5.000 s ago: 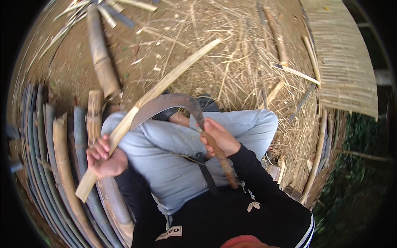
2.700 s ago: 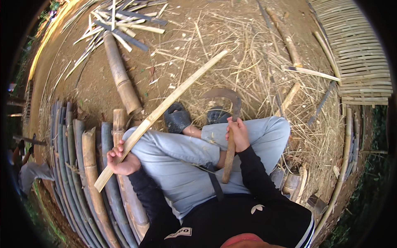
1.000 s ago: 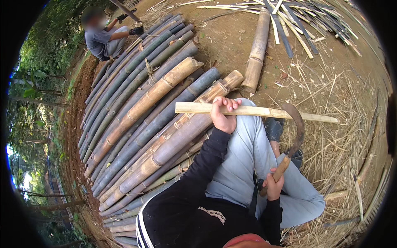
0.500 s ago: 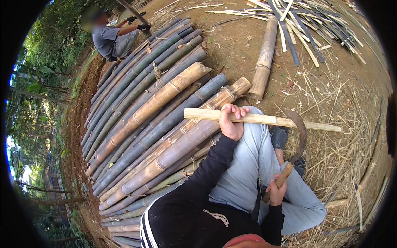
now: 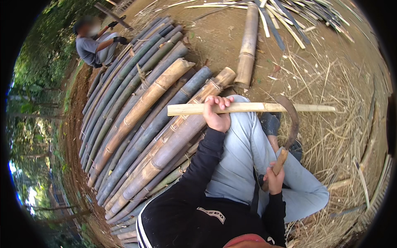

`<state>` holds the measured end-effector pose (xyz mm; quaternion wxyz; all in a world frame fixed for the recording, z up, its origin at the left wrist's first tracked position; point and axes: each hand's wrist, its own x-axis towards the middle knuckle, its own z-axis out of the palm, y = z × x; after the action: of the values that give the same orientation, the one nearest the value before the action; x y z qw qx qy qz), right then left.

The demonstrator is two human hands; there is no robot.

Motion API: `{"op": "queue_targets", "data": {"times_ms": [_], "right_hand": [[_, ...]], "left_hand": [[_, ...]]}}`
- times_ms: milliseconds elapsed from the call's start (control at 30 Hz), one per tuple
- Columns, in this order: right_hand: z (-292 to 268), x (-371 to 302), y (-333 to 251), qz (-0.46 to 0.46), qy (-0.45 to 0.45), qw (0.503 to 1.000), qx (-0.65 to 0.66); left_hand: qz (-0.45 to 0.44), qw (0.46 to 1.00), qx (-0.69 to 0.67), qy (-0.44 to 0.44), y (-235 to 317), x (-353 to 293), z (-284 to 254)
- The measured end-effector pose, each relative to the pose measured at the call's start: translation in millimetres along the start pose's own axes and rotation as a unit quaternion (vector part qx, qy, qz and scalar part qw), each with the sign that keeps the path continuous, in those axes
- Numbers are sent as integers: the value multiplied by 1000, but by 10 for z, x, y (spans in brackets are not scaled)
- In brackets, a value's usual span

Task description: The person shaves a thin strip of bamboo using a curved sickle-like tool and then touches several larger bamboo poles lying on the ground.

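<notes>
My left hand (image 5: 218, 113) is closed around a pale split bamboo strip (image 5: 252, 107), which lies across my raised knee and points out to the right. In my right hand (image 5: 274, 180) is the wooden handle of a sickle (image 5: 293, 124). Its dark curved blade rises from the handle and its hooked tip crosses the strip near the right part. Whether the blade's edge touches the strip, I cannot tell.
Several bamboo poles (image 5: 136, 111) lie in a pile on my left. A thick bamboo length (image 5: 247, 49) rests on the ground ahead, near a heap of split strips (image 5: 306, 16). Shavings (image 5: 331, 136) cover the ground at right. A gloved person (image 5: 97, 43) sits beyond the pile.
The view has shifted, so the poles and ground appear moved left and up. Both hands keep their holds, and the sickle's tip still sits across the strip.
</notes>
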<state>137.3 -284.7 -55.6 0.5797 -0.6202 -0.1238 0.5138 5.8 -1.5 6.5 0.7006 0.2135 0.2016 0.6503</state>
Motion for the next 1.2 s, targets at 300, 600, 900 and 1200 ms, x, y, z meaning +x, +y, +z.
{"op": "queue_targets", "data": {"times_ms": [300,600,900,1200], "right_hand": [[-12,15,-82,-102,44,974,-198],[-60,36,93,-179,94,915,-348],[-131,48,80,-180,68,939,-285],[-23,-9,-70,-182,80,951,-235]], "left_hand": [[-2,997,80,-14,-1,159,-145],[14,999,-19,42,-63,317,-82],[276,959,-18,57,-360,484,-108],[52,991,108,-53,94,213,-168]]}}
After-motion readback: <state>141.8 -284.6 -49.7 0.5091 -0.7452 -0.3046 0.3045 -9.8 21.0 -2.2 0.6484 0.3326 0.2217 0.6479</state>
